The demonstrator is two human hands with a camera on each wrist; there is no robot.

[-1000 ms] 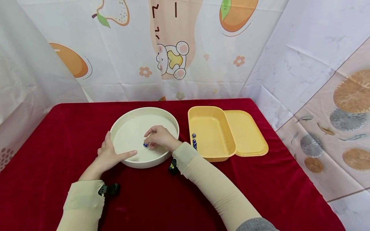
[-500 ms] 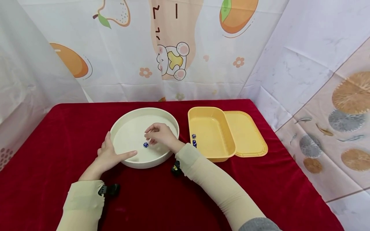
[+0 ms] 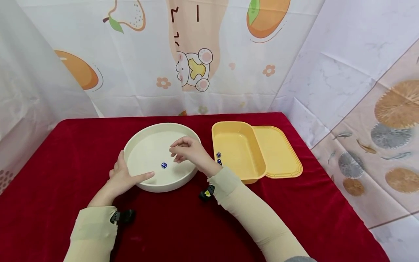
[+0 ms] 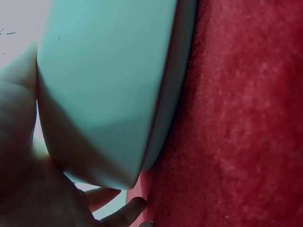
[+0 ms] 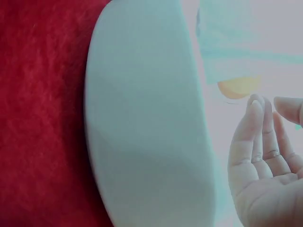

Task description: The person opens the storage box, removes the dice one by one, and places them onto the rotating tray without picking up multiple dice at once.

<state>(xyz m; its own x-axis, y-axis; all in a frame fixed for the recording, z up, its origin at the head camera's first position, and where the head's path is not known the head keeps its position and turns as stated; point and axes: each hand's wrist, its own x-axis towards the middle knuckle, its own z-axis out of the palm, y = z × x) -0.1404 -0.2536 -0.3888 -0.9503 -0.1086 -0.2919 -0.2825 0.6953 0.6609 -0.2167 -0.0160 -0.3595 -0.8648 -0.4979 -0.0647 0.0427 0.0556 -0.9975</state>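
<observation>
In the head view a round cream tray (image 3: pixel 144 145) stands on the table. My left hand (image 3: pixel 122 179) holds its near left wall, the thumb reaching over the rim and the other fingers along the outside. A blue die with white pips (image 3: pixel 164 165) lies on the tray floor. Right of that die, my right hand (image 3: pixel 191 153) hovers over the tray with loosely bent fingers. Its thumb and fingertips are apart in the right wrist view, with nothing seen between them. More blue dice (image 3: pixel 218 155) sit along the left side of a yellow box (image 3: pixel 240 149); my right wrist partly hides them.
A yellow lid (image 3: pixel 278 153) lies flat beside the box on its right. Dark red cloth (image 3: pixel 176 225) covers the table. A printed curtain (image 3: pixel 131 72) hangs behind it, with a patterned sheet on the right.
My right hand has lifted off the die and drawn back to the right, its fingers loosening. The die stays on the tray floor. The left hand keeps its place on the tray.
</observation>
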